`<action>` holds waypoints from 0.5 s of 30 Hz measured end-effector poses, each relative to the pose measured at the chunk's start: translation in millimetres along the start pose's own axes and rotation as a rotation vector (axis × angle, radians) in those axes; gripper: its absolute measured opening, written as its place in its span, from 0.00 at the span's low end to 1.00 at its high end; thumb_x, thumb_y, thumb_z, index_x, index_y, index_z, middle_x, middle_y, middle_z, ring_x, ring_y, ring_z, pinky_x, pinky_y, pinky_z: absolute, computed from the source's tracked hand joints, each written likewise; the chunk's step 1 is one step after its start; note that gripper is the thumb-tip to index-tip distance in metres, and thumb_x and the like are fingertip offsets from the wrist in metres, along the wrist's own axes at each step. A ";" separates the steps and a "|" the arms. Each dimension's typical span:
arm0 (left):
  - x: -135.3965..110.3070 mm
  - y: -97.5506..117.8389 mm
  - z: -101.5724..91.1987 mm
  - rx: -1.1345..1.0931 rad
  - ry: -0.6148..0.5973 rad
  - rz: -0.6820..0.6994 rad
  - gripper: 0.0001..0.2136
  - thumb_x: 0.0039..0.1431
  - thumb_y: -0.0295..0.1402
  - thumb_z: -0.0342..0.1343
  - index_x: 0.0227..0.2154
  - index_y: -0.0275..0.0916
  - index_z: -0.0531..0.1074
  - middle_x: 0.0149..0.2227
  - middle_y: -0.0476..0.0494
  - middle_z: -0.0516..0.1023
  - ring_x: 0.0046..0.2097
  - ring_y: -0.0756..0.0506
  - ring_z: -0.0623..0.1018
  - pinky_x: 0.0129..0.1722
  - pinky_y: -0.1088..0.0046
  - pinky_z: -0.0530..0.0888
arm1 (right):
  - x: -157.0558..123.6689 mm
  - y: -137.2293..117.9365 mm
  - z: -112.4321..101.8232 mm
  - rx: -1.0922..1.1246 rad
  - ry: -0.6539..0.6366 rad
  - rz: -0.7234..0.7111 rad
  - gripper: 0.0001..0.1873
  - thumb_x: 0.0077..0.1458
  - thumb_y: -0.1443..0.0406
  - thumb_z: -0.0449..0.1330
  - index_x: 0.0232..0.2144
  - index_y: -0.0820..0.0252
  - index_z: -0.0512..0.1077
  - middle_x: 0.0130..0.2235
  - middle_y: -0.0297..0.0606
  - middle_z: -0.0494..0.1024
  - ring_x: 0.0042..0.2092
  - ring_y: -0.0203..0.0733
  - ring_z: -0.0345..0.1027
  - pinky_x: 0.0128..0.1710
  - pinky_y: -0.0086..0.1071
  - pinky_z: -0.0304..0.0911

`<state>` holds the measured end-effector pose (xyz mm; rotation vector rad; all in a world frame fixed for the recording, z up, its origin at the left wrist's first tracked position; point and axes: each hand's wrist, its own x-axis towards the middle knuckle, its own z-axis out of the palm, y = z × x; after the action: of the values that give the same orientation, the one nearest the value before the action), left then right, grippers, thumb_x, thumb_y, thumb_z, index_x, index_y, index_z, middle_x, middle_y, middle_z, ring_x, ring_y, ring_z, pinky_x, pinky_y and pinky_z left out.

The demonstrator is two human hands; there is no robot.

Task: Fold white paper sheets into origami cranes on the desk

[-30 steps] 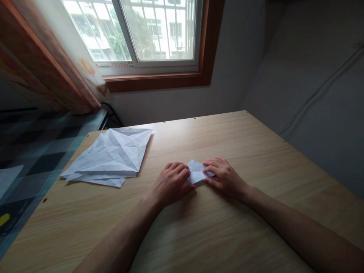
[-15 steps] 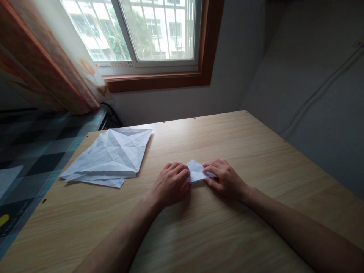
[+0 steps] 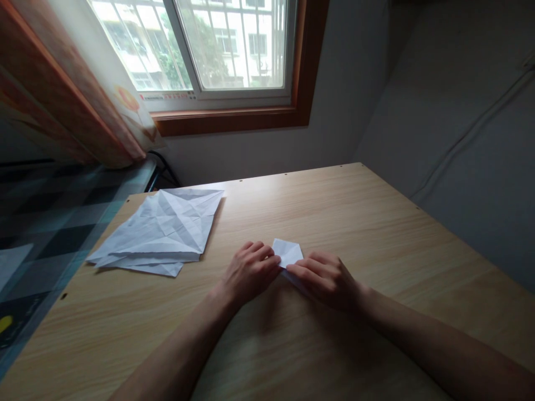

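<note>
A small folded white paper (image 3: 288, 252) is between my two hands, over the middle of the wooden table (image 3: 334, 217). My left hand (image 3: 254, 271) grips its left edge, with thumb and fingers pressed together. At its near right side my right hand (image 3: 324, 277) pinches the paper, the fingertips close to those of the left. A pale flap shows below the right fingers, partly covered by them. The creased faces are partly hidden under both hands.
Several creased white paper sheets (image 3: 171, 223) lie stacked at the table's far left. Beyond the left edge is a surface with a checked cloth (image 3: 62, 206). A window (image 3: 242, 50), an orange curtain (image 3: 71, 83) and a wall (image 3: 443, 94) stand behind the table.
The folded paper has turned and shows a different outline. My right hand has moved slightly nearer to me and its fingertips have shifted left. My left hand has barely moved.
</note>
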<state>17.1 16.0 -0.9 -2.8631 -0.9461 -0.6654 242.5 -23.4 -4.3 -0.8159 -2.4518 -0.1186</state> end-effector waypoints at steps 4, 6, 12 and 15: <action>-0.9 -2.7 0.7 -0.031 0.026 0.020 0.09 0.64 0.30 0.50 0.33 0.41 0.76 0.32 0.47 0.78 0.33 0.48 0.72 0.34 0.70 0.67 | -2.2 7.9 5.2 0.067 -0.010 -0.061 0.17 0.62 0.62 0.53 0.52 0.59 0.69 0.41 0.42 0.79 0.40 0.44 0.70 0.42 0.38 0.66; -1.1 -4.4 0.8 -0.067 0.025 0.029 0.09 0.64 0.30 0.51 0.33 0.42 0.77 0.32 0.47 0.79 0.33 0.48 0.73 0.34 0.70 0.67 | -3.3 17.4 6.1 0.082 -0.043 -0.006 0.18 0.61 0.63 0.54 0.52 0.60 0.69 0.43 0.43 0.79 0.42 0.45 0.69 0.43 0.39 0.66; -1.2 -6.6 1.9 -0.206 0.018 -0.030 0.09 0.61 0.31 0.52 0.30 0.43 0.78 0.34 0.46 0.80 0.35 0.48 0.74 0.38 0.69 0.71 | -2.9 31.8 5.8 0.173 -0.057 0.221 0.10 0.61 0.68 0.53 0.35 0.60 0.75 0.38 0.41 0.78 0.41 0.45 0.67 0.44 0.39 0.64; 0.5 -6.6 2.1 -0.200 0.030 -0.106 0.13 0.62 0.34 0.53 0.23 0.40 0.75 0.31 0.45 0.78 0.34 0.48 0.73 0.38 0.68 0.71 | 2.3 27.2 6.7 0.199 -0.086 0.362 0.11 0.63 0.66 0.53 0.31 0.60 0.73 0.36 0.41 0.77 0.40 0.44 0.66 0.45 0.39 0.63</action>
<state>14.4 22.1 -3.2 -2.9793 -1.0917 -0.8570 253.6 1.5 -11.1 -1.1744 -2.3019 0.2943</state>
